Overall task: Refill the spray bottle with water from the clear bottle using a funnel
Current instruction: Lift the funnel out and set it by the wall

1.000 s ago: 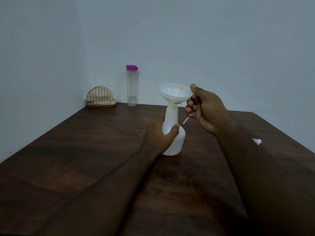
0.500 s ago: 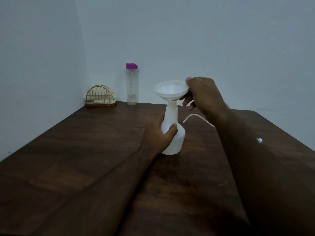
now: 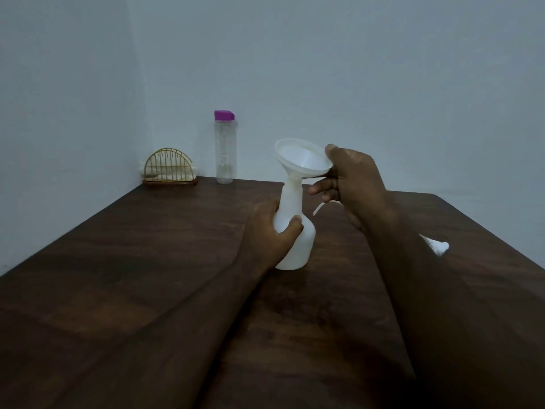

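We find the white plastic spray bottle (image 3: 295, 231) near the middle of the dark wooden tabletop (image 3: 147, 261), the left hand (image 3: 265, 234) with its grip closed round the shoulder. The right hand (image 3: 354, 181) pinches the rim of the white plastic funnel (image 3: 300, 160), which is tilted with its spout at the neck. The clear bottle with purple cap (image 3: 225, 152) stands capped at the far edge. We judge spray bottle and funnel light, thin-walled and easily tipped; hold the body low and the funnel by its rim.

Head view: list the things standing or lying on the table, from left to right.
Gold wire holder → clear bottle → spray bottle, with the funnel at its neck → small white piece beside the right forearm.
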The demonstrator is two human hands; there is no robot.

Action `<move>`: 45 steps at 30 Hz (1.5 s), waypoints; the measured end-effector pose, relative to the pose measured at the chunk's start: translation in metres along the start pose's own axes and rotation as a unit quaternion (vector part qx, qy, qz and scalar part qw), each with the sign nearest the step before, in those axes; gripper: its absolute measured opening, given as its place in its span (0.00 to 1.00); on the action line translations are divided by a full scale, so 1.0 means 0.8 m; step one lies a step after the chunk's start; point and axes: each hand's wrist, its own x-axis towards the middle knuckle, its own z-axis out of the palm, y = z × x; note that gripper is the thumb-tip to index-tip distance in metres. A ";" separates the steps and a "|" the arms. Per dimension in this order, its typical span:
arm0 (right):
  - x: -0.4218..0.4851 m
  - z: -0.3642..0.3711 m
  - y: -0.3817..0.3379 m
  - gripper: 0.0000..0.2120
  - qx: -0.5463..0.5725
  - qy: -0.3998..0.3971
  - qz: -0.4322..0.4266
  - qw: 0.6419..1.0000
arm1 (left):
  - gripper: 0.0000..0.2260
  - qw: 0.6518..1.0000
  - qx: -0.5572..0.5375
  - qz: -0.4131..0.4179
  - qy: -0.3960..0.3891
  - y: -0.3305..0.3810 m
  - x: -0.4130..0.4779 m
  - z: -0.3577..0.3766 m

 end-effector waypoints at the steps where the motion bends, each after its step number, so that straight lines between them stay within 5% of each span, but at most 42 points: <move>1: -0.001 -0.001 0.001 0.14 0.001 0.004 -0.001 1.000 | 0.18 1.000 -0.001 0.000 0.001 0.000 0.000 0.000; 12: 0.005 0.002 -0.005 0.11 -0.014 0.023 0.008 1.000 | 0.14 1.000 -0.007 0.010 0.006 0.000 0.001 -0.004; 45: 0.004 0.002 -0.025 0.11 -0.109 -0.016 0.003 0.994 | 0.22 1.000 -0.018 -0.010 -0.010 -0.011 0.003 -0.005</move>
